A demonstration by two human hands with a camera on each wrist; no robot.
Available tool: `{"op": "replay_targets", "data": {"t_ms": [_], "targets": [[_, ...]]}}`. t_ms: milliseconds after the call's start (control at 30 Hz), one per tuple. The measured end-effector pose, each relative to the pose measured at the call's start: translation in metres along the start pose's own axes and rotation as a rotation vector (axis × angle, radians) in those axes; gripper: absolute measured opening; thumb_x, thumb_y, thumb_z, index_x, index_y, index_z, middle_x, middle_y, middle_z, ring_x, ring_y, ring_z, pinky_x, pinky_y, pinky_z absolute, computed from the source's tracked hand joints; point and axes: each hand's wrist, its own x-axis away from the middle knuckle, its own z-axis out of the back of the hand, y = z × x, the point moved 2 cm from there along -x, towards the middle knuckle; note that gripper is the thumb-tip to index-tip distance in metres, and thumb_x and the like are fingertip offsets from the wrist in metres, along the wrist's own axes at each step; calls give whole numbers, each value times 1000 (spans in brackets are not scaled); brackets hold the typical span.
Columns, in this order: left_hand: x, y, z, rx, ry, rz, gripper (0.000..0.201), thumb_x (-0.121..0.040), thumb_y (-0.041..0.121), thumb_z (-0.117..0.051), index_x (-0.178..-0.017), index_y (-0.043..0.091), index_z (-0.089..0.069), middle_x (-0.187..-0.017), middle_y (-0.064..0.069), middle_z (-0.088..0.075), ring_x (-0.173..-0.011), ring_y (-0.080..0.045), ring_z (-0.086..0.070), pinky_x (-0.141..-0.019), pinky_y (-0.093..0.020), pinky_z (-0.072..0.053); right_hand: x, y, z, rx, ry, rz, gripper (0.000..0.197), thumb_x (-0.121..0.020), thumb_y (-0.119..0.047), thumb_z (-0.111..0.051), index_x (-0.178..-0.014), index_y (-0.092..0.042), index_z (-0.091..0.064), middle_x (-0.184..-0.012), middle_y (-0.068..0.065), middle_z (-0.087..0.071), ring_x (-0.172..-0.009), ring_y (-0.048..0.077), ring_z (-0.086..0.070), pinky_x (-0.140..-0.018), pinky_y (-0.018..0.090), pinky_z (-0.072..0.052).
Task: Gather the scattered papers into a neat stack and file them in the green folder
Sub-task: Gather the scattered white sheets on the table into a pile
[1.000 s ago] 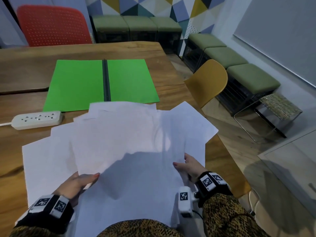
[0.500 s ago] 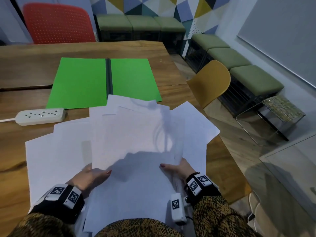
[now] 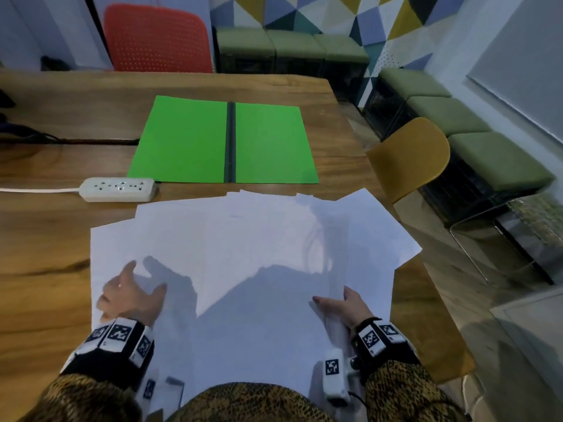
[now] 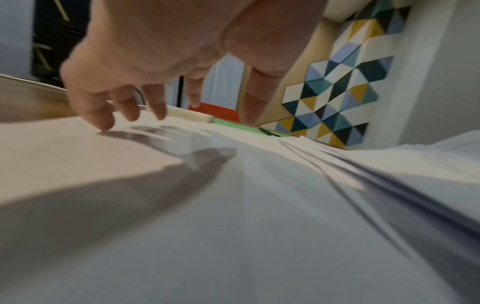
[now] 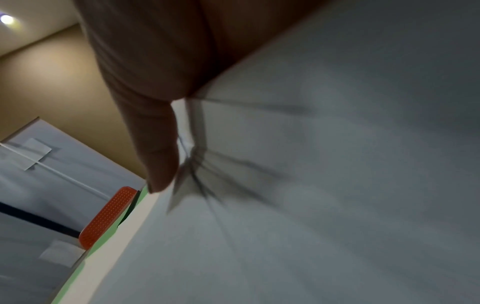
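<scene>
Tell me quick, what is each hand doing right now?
Left hand: open, fingers spread over the papers, holding nothing.
Right hand: pinching the edge of the papers.

Both sleeves (image 3: 405,391) are a mottled brown-and-black animal print. Each wrist wears a black band (image 3: 380,342) carrying white blocks printed with black square markers (a white camera unit (image 3: 333,379) hangs beside the right band, thin black cable attached).

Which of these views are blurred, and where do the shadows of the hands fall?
Head view: left hand motion-blurred, its shadow on the papers. Left wrist view: fingers soft, spread-finger shadow on the sheets. Right wrist view: dim, streaked blur where the right hand pinches the paper edges.
</scene>
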Motion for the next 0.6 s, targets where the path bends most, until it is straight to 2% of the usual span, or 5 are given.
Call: {"op": "replay_targets", "data": {"t_ms": [100, 233, 300, 433, 600], "targets": [[0, -3, 4, -13, -9, 70, 73, -80, 25, -66, -142, 15, -28, -144, -25, -29, -129, -44, -31, -102, -52, -30, -2, -1, -3, 33, -20, 11, 24, -74, 7, -67, -93, -7, -63, -83, 10, -68, -79, 30, -65, -73, 36, -54], [-19, -11, -3, 159, -210, 92, 74, -77, 26, -69, -138, 10, -31, -134, -22, -50, -117, -40, -51, -100, -46, -40, 0, 1, -6, -37, -50, 23, 50, -62, -2, -72, -110, 5, -59, -77, 5, -71, -72, 23, -66, -63, 29, -53], [-19, -10, -6, 117, -200, 84, 71, -77, 32, -69, -136, 9, -36, -128, -21, -56, -117, -39, -52, -101, -45, -39, 1, 2, -4, -102, -74, 30, 65, -52, -10, -75, -112, 8, -59, -72, 3, -75, -70, 22, -69, -62, 28, -56], [-10, -3, 2, 52, 31, 103, 77, -74, 38, -70, -138, 12, -36, -136, -27, -41, -125, -44, -40, -102, -49, -33, 7, -1, -2, -219, -151, 77, 86, -17, -34, -92, -93, -2, -66, -73, 9, -76, -68, 24, -72, -60, 29, -58], [-21, -4, -2, 175, -220, -4, 77, -77, 52, -64, -137, 13, -36, -129, -21, -56, -117, -40, -51, -104, -48, -36, 10, -1, -1, -305, -230, 107, 75, -18, -33, -94, -84, -6, -71, -78, 13, -76, -73, 26, -72, -62, 30, -59]]}}
